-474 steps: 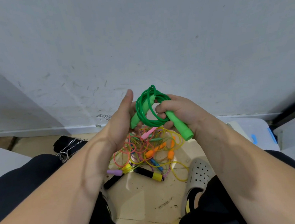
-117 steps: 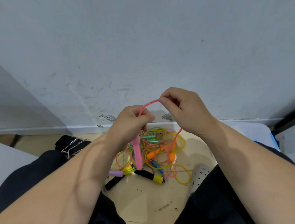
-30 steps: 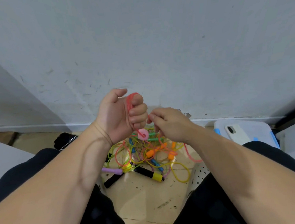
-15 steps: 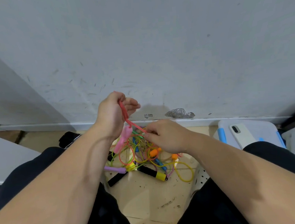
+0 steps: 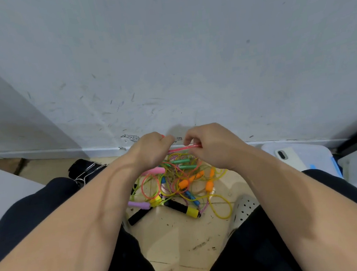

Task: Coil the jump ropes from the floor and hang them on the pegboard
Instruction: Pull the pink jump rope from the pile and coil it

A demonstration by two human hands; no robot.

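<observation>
Over the floor [image 5: 181, 237] near its far edge, at the wall [image 5: 167, 61]: both forearms reach forward side by side, with the left hand [image 5: 153, 151] and right hand [image 5: 213, 147] level and knuckles up. Each has curled fingers pinching the pink jump rope [image 5: 183, 149], a short run of it taut between them. Its pink handle [image 5: 154, 171] shows just below the left hand, over the tangled pile of jump ropes [image 5: 183, 182] on the floor. Versus 0.5 s ago: the left hand was higher and the cord slanted down to a lower right hand; the right hand has risen and the cord is now near horizontal.
</observation>
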